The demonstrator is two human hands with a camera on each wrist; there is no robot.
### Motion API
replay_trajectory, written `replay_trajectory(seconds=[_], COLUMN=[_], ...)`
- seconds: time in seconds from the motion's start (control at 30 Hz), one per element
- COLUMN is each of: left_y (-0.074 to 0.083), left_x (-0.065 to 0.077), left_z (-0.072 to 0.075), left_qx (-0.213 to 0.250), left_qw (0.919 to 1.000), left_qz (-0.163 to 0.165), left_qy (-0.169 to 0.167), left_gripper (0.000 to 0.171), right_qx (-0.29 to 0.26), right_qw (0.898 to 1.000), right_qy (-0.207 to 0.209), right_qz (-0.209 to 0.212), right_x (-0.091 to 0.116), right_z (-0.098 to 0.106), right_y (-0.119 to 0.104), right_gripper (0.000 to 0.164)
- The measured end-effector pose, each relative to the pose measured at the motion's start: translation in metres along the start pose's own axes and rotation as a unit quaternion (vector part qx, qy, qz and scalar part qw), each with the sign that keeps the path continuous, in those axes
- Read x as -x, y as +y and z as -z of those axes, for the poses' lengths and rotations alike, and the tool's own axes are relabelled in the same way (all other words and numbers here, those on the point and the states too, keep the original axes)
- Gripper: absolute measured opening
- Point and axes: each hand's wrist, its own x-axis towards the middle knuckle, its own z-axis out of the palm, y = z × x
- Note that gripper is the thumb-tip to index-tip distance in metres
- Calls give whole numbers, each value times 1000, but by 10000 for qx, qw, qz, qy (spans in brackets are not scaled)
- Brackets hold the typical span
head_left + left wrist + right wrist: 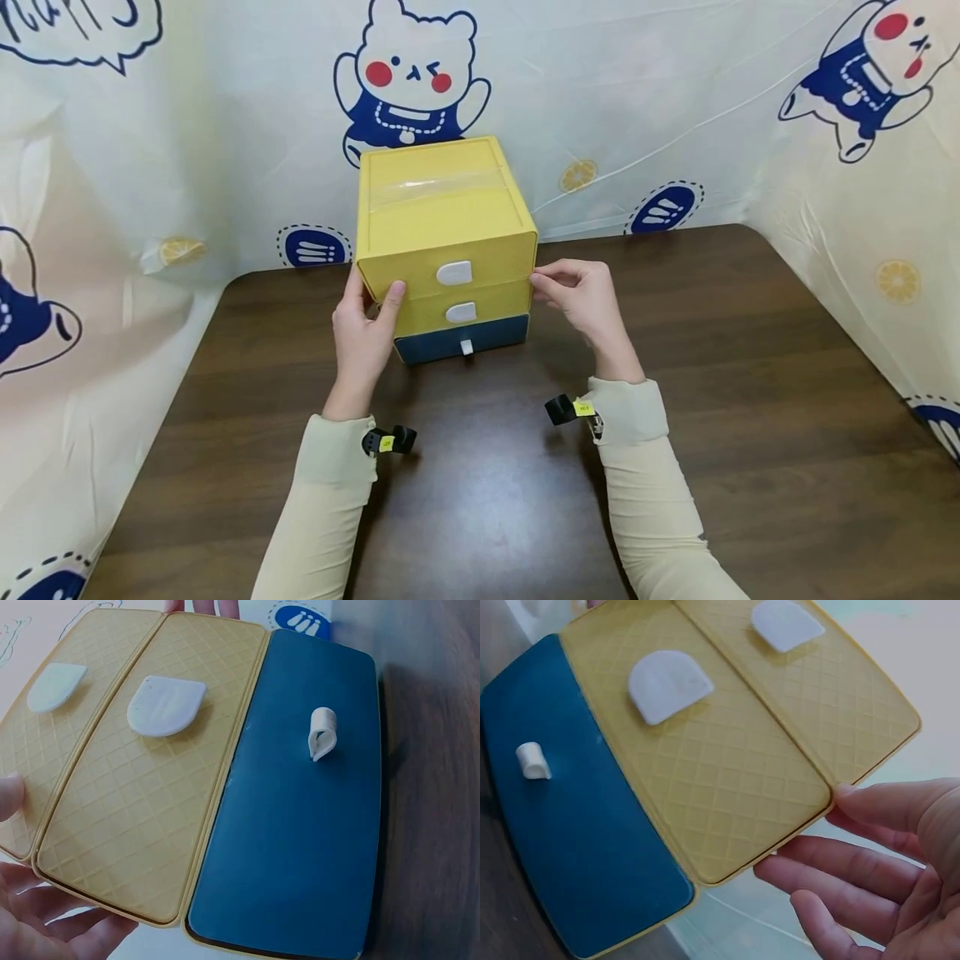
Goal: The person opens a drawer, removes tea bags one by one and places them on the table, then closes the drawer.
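A small drawer box (450,225) stands on the wooden table, with two yellow drawer fronts above a dark blue one (292,817). Each yellow front bears a rounded white pull (671,686); a small rolled white tab (322,733) sticks out of the blue front. Clear tape (438,185) runs across the yellow top. My left hand (363,337) grips the box's left side, thumb on the upper front and fingers around the side. At the right edge, my right hand (588,300) holds the box between thumb and fingers, near the seam of the yellow drawers.
The dark wooden table (750,417) extends to both sides and toward me. Behind it and at its sides hangs a white printed cloth (637,92) with cartoon figures. A small black camera (390,440) sits on each wrist.
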Motion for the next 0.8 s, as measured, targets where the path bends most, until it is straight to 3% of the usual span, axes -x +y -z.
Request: replay_trajectory(seconds=[0.43, 0.8], left_y=[-1, -1], left_x=[-8, -18], left_z=[-17, -30], left_qx=[170, 315], left_qw=[9982, 9924], left_qz=[-400, -525], left_qy=[-420, -1067], left_gripper=[57, 65], right_qx=[48, -263], right_qw=[9997, 9978], right_qy=[217, 605], right_qz=[-103, -85], right_x=[0, 0], right_z=[20, 33], right_y=[3, 8], right_gripper=[28, 29])
